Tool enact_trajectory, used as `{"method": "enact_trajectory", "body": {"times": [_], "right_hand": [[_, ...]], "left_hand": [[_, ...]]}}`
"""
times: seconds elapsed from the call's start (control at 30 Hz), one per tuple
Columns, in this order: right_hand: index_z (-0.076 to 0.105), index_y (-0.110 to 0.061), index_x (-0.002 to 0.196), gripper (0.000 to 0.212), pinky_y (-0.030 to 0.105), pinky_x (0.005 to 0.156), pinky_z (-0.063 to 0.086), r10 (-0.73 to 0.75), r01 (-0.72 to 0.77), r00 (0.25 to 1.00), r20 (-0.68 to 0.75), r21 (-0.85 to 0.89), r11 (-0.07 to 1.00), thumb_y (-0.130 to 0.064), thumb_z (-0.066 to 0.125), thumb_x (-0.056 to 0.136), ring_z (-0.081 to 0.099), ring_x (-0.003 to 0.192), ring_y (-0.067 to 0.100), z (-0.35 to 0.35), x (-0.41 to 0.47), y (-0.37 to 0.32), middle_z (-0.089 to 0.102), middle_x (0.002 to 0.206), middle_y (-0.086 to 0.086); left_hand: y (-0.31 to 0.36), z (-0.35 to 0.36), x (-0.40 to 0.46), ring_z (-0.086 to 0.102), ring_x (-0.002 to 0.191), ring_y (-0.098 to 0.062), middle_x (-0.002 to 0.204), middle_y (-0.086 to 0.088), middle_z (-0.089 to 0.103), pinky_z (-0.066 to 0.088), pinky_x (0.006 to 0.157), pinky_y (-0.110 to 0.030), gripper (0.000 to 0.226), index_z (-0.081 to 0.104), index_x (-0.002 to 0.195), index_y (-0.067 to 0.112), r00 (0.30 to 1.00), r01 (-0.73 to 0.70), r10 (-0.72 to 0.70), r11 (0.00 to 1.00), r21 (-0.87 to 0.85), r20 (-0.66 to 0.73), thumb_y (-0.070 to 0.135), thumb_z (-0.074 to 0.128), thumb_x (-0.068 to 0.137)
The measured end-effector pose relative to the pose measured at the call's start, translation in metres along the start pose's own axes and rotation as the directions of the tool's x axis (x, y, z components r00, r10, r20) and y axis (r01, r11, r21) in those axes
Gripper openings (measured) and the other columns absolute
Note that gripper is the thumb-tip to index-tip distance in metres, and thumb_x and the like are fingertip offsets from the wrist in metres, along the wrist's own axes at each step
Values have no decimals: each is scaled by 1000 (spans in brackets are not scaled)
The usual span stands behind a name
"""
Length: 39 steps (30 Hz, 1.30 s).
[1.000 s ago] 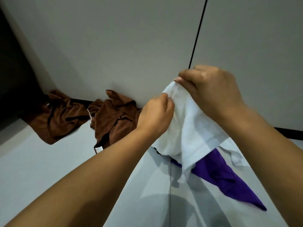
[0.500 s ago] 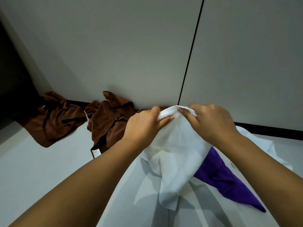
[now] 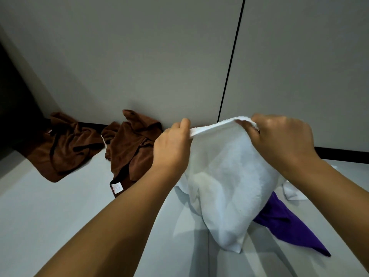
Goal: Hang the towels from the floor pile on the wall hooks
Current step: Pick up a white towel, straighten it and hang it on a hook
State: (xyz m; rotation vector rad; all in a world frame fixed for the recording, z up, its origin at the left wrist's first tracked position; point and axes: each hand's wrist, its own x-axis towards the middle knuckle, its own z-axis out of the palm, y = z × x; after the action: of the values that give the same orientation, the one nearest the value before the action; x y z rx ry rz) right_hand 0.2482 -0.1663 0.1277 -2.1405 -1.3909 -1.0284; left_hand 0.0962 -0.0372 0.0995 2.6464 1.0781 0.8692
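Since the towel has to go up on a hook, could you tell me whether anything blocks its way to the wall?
Nothing visible does: both hands hold the white towel by its top edge before bare wall. No hook shows in view.

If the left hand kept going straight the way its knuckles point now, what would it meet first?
Probably the grey wall. The left hand, pinching the white towel by its top edge, points up and away toward it, and nothing shows between them. The brown towel lies lower left, off that line. Depth is unclear from one view.

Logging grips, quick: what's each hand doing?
Left hand: pinching the white towel edge.
Right hand: gripping the same edge.
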Motion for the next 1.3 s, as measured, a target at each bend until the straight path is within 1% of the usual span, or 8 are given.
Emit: {"method": "enact_trajectory", "body": {"times": [0.2,0.33,0.53,0.7,0.83,0.97,1.1,1.3], "right_hand": [[61,-4,63,55,17,50,19,85,-85,996,-7,12,996,-48,47,93,31,41,20,-5,12,15,44,44,12],[61,-2,66,55,18,50,16,154,-154,988,5,-18,988,-46,47,94,33,44,21,-13,12,31,34,48,6],[63,0,84,64,32,55,34,318,-310,946,62,-108,944,-53,29,94,43,56,29,-18,2,63,51,62,18],[59,-11,80,77,46,67,49,503,-496,863,50,-109,862,-72,14,89,55,65,37,-12,-8,94,59,71,17],[57,-15,96,88,58,75,48,609,-606,782,129,-68,793,-85,7,78,58,77,41,3,-25,134,63,82,13],[48,-5,64,64,51,60,48,585,-583,801,129,-59,811,-58,22,89,48,53,37,-16,-27,117,49,55,17],[55,-8,89,87,57,70,48,675,-674,732,90,-47,737,-82,11,80,56,69,41,-2,-40,140,59,74,17],[57,-10,90,91,57,70,49,704,-699,693,154,-91,709,-88,13,75,58,69,40,2,-52,145,61,75,15]], "left_hand": [[-14,-2,3,48,83,-27,100,-9,50,37,64,-36,15,49,101,8,994,87,-90,995,-52,-64,-1,44,89],[-27,-9,6,50,88,-30,103,-11,51,41,70,-38,20,51,102,6,981,170,-179,979,-113,-78,-2,41,88],[-49,-14,6,42,82,-22,92,-3,47,34,68,-35,14,48,90,11,935,311,-336,932,-185,-118,0,39,90],[-84,-22,9,44,86,-26,99,-10,52,33,69,-35,12,52,92,11,862,451,-483,869,-202,-153,4,42,93],[-114,-29,3,50,98,-36,108,-20,58,36,75,-37,18,58,106,1,852,471,-495,867,-161,-170,2,46,93],[-135,-36,-4,53,98,-41,105,-22,61,42,82,-44,20,62,108,2,846,484,-504,863,-144,-177,10,48,94],[-148,-42,-9,54,91,-44,100,-24,62,46,77,-47,25,62,106,4,838,495,-509,861,-121,-195,19,44,98],[-145,-42,-14,48,83,-33,93,-18,54,42,72,-44,27,52,103,2,854,455,-489,868,-198,-178,19,33,101]]}}
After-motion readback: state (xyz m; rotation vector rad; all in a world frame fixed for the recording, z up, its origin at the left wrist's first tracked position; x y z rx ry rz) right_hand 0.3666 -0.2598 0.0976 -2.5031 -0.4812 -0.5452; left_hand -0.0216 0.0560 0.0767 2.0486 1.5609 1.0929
